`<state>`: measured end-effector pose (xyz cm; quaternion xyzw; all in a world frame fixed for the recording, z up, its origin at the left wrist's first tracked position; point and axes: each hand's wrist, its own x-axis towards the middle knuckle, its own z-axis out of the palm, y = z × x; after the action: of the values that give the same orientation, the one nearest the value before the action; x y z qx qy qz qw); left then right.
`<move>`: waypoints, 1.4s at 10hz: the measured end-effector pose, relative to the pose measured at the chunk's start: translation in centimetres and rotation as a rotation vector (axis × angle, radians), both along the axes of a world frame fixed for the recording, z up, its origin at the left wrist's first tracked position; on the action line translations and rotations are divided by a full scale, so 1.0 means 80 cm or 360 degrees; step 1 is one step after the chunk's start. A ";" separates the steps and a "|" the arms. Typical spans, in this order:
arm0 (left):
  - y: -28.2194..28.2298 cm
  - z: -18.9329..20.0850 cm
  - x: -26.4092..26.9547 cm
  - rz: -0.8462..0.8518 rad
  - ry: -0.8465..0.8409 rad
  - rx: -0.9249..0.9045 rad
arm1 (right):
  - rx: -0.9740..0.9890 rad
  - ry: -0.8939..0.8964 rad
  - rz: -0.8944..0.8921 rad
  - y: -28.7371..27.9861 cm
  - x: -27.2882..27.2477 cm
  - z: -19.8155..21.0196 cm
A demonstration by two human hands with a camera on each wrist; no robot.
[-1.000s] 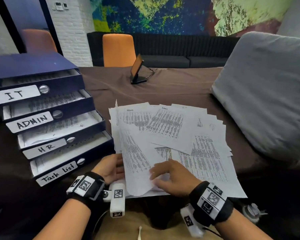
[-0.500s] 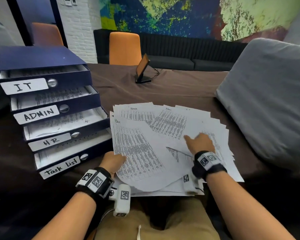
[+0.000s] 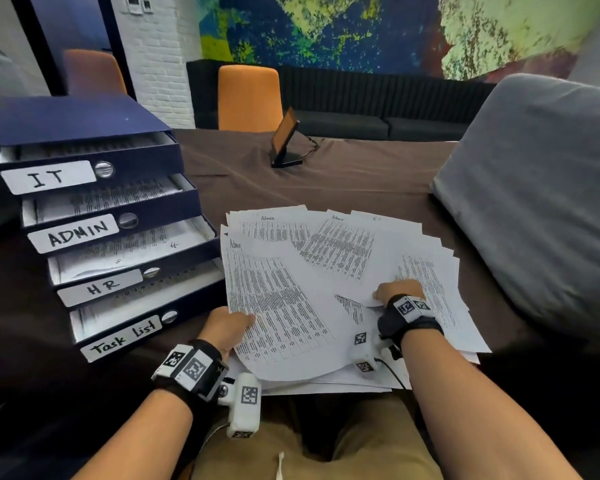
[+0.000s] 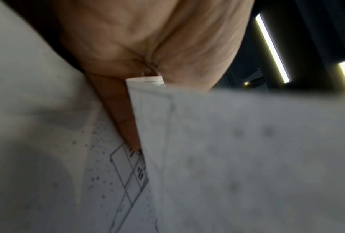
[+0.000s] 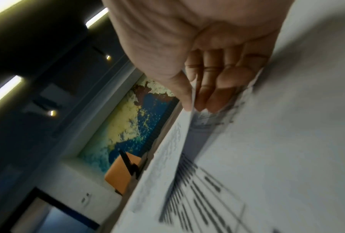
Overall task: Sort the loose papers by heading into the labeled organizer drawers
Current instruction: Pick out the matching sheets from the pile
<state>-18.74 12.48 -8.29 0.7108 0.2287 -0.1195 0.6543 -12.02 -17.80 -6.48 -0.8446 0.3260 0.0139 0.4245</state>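
Observation:
A fanned heap of printed papers (image 3: 388,258) lies on the brown table in front of me. My left hand (image 3: 227,323) pinches the near left edge of a sheet headed "Admin" (image 3: 278,299); the left wrist view shows the thumb over the Admin sheet's edge (image 4: 145,80). My right hand (image 3: 397,291) pinches the edge of another sheet (image 3: 347,258) in the middle of the heap, thumb above and fingers (image 5: 211,88) beneath. The navy organizer (image 3: 84,123) stands at the left with its drawers IT (image 3: 47,176), ADMIN (image 3: 73,233), HR (image 3: 99,287) and Task list (image 3: 122,339) pulled out, papers inside them.
A grey cushion (image 3: 541,202) rises close to the right of the heap. A small tilted screen on a stand (image 3: 284,140) sits further back on the table. Orange chairs (image 3: 250,97) and a dark sofa stand behind the table's far edge.
My right hand left the near edge, moved forward onto the middle of the heap and took a sheet's edge. The left hand's Admin sheet now lies spread over the heap's left side.

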 end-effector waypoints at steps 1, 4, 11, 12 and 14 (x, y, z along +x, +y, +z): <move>0.002 -0.001 -0.001 -0.0010 -0.0008 -0.0007 | 0.0270 -0.0137 -0.0100 -0.033 0.001 -0.020; -0.001 0.005 -0.005 -0.0017 -0.0035 0.0047 | 0.0139 -0.0017 0.0012 -0.104 -0.033 -0.036; -0.007 0.012 -0.016 0.0034 -0.0028 0.0014 | -0.0020 -0.0678 -0.0515 -0.107 -0.079 0.001; -0.009 0.014 -0.016 0.0038 -0.0028 0.0035 | 0.0419 -0.0615 -0.0462 -0.109 -0.069 -0.016; -0.007 0.014 -0.015 0.0115 0.0005 -0.0028 | 0.0492 -0.0629 -0.0189 -0.063 -0.065 -0.021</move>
<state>-19.91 11.95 -7.14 0.6961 0.2542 -0.0989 0.6641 -17.22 -22.83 -8.17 -0.7352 0.2798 -0.1267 0.6043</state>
